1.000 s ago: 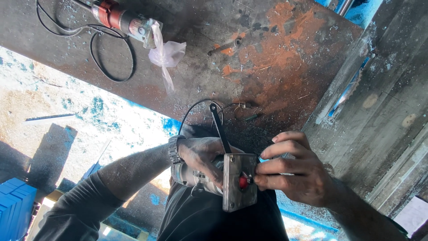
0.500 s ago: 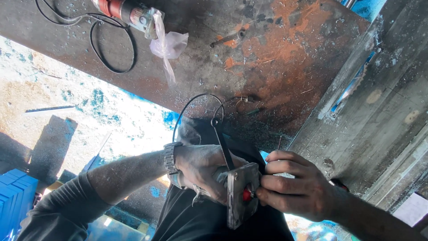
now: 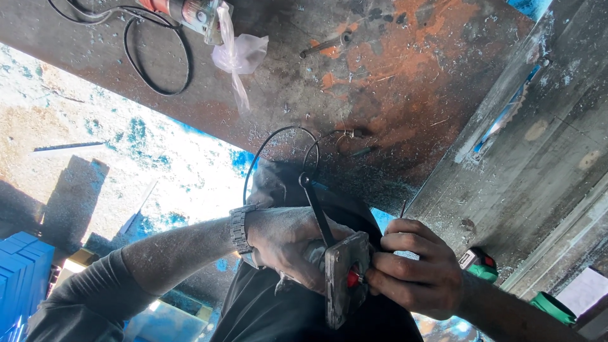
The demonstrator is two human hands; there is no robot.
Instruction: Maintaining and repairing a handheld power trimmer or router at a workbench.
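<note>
The left hand [image 3: 285, 244] wraps its fingers around a flat grey metal block [image 3: 344, 278]. The right hand [image 3: 415, 275] pinches a small red knob [image 3: 353, 278] on it, beside the rusty metal counter [image 3: 392, 82].

left hand [image 3: 288, 244] and right hand [image 3: 418, 275] meeting on a flat metal plate [image 3: 343, 278] at the bottom centre, left hand on its left, right hand on its right, power tool [image 3: 180, 9] on the steel table [image 3: 392, 82] above, plastic bag [image 3: 240, 54] just right of the tool, cable loop [image 3: 155, 60] below the tool

Grey plate [image 3: 342, 278], red button [image 3: 352, 278], rust-orange table [image 3: 405, 69]
</note>
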